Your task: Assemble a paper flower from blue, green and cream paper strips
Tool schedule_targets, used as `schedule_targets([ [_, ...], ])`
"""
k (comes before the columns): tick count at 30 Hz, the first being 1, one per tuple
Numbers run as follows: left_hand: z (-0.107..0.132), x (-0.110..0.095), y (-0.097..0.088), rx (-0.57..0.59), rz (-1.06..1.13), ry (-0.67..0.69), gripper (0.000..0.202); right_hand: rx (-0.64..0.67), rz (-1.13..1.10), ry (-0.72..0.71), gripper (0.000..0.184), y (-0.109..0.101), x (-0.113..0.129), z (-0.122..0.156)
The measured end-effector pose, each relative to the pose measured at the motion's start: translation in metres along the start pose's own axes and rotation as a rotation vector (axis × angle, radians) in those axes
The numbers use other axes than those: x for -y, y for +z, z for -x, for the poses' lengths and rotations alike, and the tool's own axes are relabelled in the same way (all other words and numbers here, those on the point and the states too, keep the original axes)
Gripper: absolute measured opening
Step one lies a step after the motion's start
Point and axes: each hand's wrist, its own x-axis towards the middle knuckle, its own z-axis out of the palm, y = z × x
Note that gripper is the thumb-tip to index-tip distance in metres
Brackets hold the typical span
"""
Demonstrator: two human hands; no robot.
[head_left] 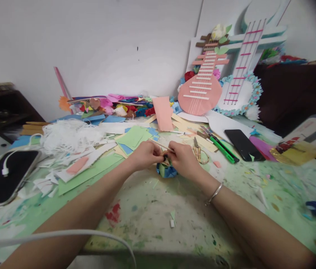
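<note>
My left hand (144, 155) and my right hand (184, 160) meet over the middle of the paint-stained table (152, 213). Both are closed in a pinch on a thin wooden stick (162, 146) that slants up to the left. Right under the fingers sits a small blue and green paper flower (166, 170), touching both hands; its top is hidden by my fingers. A silver bangle (214, 193) circles my right wrist.
Gold scissors (199, 152), a green utility knife (223, 148) and a black phone (243, 145) lie to the right. A tablet with a white cable (5, 175) lies at the left. Paper scraps (90, 157), a white mesh pile (68, 135) and paper guitars (203, 87) fill the back.
</note>
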Motion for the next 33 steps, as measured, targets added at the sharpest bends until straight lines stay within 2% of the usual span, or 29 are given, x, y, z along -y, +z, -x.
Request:
schedule_targets([
  [6, 0.001, -0.008, 0.000, -0.050, -0.280, 0.009, 0.020, 0.059, -0.043, -0.020, 0.011, -0.009, 0.002, 0.001],
  [10, 0.003, -0.009, 0.004, -0.078, -0.378, 0.003, 0.021, 0.127, -0.066, -0.008, 0.009, -0.013, 0.001, 0.000],
  [16, 0.003, -0.007, 0.013, -0.153, -0.497, 0.013, 0.020, 0.110, -0.035, 0.020, 0.009, -0.006, -0.002, -0.001],
  [18, 0.001, -0.005, 0.014, -0.124, -0.439, 0.007, 0.019, 0.125, -0.037, 0.011, 0.011, -0.004, -0.003, -0.001],
  [21, -0.002, 0.001, 0.012, -0.042, -0.238, -0.022, 0.018, 0.142, -0.023, -0.006, 0.012, -0.002, -0.002, 0.001],
  [28, -0.001, 0.007, 0.011, 0.100, 0.295, -0.214, 0.013, 0.068, 0.103, -0.030, 0.006, 0.000, 0.008, 0.006],
  [31, -0.002, 0.008, 0.011, 0.071, 0.408, -0.179, 0.011, 0.053, 0.154, -0.032, 0.006, -0.003, 0.013, 0.007],
  [33, -0.004, 0.007, 0.009, 0.056, 0.398, -0.131, 0.012, 0.046, 0.217, -0.015, 0.007, -0.005, 0.018, 0.009],
])
